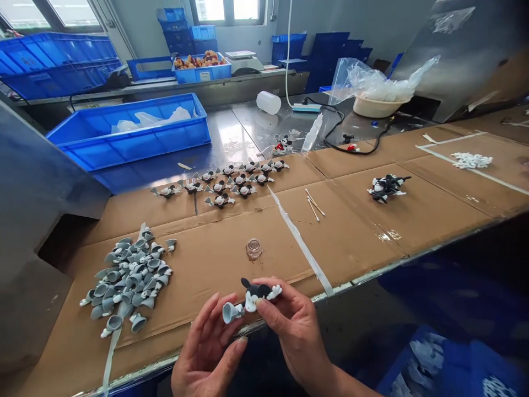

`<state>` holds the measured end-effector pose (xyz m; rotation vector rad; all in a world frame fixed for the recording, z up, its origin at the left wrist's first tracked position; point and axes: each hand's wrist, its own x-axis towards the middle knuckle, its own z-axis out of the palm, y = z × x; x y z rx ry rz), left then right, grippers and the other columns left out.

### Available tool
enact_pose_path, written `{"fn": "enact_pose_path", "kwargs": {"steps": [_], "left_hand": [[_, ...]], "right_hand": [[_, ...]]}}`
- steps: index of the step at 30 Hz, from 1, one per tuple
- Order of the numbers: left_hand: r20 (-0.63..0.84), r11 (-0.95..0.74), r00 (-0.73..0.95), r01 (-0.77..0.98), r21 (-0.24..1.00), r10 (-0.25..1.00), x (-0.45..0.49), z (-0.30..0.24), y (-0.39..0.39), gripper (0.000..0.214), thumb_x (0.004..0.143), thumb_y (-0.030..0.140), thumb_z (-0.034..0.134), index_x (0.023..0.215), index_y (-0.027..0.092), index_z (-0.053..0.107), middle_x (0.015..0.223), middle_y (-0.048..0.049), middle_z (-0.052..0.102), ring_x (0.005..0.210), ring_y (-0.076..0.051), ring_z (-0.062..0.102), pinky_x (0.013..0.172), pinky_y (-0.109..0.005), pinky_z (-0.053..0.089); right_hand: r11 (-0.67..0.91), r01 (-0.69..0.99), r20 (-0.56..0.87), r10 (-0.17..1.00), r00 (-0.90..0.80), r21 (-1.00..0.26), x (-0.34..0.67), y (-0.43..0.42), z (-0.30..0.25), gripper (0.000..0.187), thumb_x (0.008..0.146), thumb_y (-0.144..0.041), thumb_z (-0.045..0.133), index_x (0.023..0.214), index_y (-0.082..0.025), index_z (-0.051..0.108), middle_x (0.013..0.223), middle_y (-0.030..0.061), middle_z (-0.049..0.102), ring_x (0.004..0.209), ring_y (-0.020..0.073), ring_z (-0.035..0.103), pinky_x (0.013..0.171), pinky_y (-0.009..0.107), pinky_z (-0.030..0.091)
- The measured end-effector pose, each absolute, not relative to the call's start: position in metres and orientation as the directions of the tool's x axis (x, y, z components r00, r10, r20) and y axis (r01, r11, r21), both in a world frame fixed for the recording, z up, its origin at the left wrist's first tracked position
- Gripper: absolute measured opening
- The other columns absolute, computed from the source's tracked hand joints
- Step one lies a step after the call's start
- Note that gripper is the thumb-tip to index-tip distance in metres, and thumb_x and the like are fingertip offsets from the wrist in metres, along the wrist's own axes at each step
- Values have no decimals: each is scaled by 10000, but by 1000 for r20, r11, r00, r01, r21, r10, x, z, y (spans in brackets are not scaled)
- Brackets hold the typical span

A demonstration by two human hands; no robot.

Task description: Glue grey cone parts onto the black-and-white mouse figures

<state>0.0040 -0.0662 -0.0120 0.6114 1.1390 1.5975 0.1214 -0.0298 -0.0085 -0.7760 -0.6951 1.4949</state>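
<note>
Nearest me, my right hand pinches the mouse figure over the cardboard's near edge; my left hand gapes around its grey horn, contact unclear. I judge it light, rubbery, thin-armed: best gripped by the head. Similar horn pieces lie heaped left.

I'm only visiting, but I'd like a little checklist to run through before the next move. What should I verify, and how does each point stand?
1. Figure held by the right hand: ok, pinched between thumb and fingers.
2. Left hand closed on the grey horn: not ok, its thumb stands apart.
3. Horn firmly fixed to the figure: cannot tell.
4. Clear dish apart from both hands: ok, on the cardboard beyond them.
5. Cotton swabs out in view: ok, lying on the cardboard.
</note>
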Motion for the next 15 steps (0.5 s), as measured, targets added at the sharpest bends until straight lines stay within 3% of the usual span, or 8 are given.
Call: {"fn": "enact_pose_path", "kwargs": {"steps": [4, 10, 15], "left_hand": [[-131, -51, -363, -451, 891, 923, -1, -10, -71, 494, 702, 282, 927, 1164, 296, 752, 1136, -55, 789, 987, -230, 766, 867, -227, 617], [-42, -130, -415, -377, 917, 909, -12, -10, -79, 474, 708, 278, 922, 1153, 283, 758, 1134, -62, 787, 1017, -222, 753, 902, -243, 606], [22, -179, -448, -311, 933, 894, -18, -10, -86, 477, 715, 286, 917, 1163, 288, 754, 1144, -29, 782, 1003, -193, 746, 911, -224, 599]], "right_hand": [[-21, -522, -16, 1000, -13, -853, 115, -37, -10, 196, 868, -311, 800, 1061, -275, 803, 943, 12, 716, 856, 127, 682, 807, 186, 565], [228, -343, 258, 965, -43, -911, 113, -46, -11, 217, 945, -301, 708, 1156, -311, 754, 1017, 33, 714, 898, 163, 689, 818, 237, 580], [411, -233, 439, 894, -83, -881, 113, -48, -18, 302, 980, -242, 656, 1263, -341, 690, 1075, 58, 723, 975, 206, 707, 850, 305, 603]]}}
